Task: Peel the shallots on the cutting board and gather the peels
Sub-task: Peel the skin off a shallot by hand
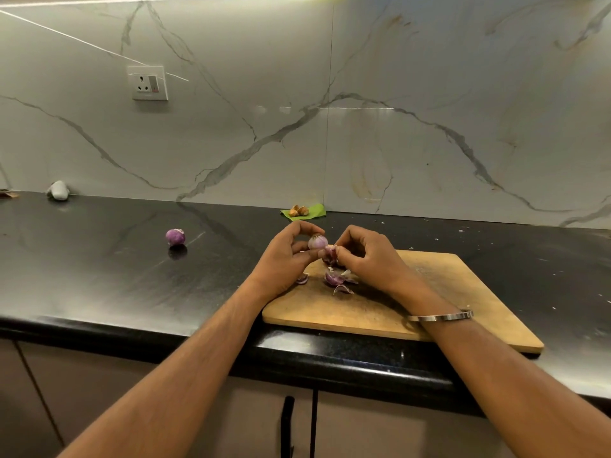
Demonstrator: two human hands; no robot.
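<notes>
My left hand (pixel 287 256) grips a pale purple shallot (pixel 317 241) above the far left corner of the wooden cutting board (pixel 439 292). My right hand (pixel 367 256) pinches a purple strip of peel (pixel 331 254) that hangs from the shallot. Several loose peels (pixel 337 280) lie on the board just below my hands, and one small peel (pixel 302 278) sits at the board's left edge. A second shallot (pixel 175 237), purple and smooth, rests on the black counter to the left.
The black counter (pixel 99 269) runs along a marble wall. A green leaf with brown pieces (pixel 302 211) lies at the back behind my hands. A grey-white lump (pixel 58 190) sits far left by the wall. A wall socket (pixel 147 83) is above.
</notes>
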